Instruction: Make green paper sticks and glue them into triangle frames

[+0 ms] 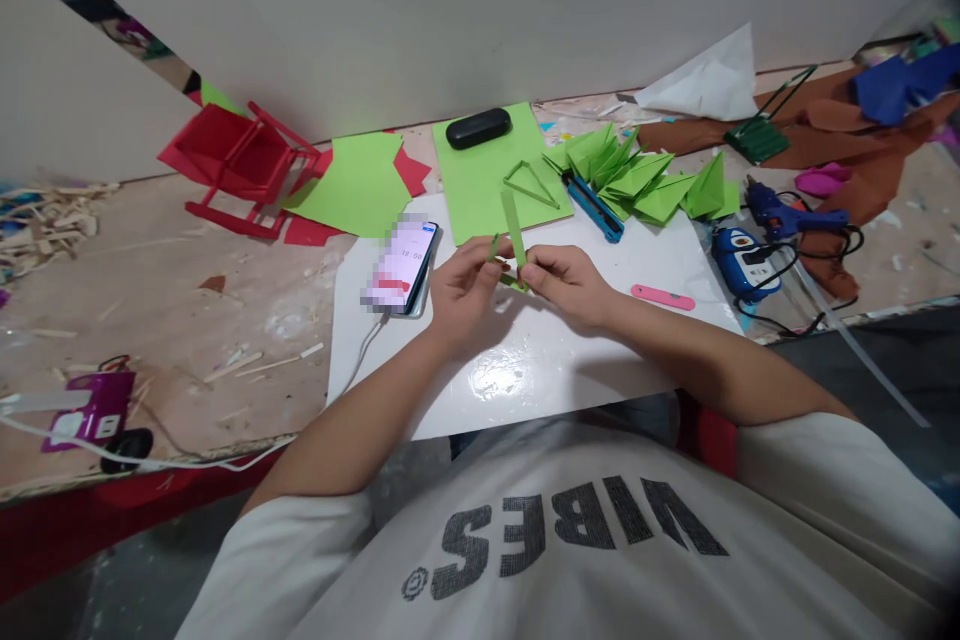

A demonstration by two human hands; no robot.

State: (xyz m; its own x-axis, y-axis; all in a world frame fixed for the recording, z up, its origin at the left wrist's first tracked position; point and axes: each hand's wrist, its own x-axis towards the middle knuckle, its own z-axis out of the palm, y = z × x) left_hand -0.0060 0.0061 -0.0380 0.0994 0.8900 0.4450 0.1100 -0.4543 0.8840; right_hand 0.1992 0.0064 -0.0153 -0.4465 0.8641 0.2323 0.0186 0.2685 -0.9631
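Observation:
Both my hands meet over a white board on the worktable. My left hand pinches one end of a folded green paper strip, and my right hand pinches the other part of it; the strip stands up between my fingers. Just beyond lies a green paper sheet with a folded green triangle on it. A phone on a cable rests left of my left hand.
Folded green paper pieces and a blue box cutter lie behind right. A blue glue gun, a blue power adapter, a pink stick, a black case and a red paper chair are around.

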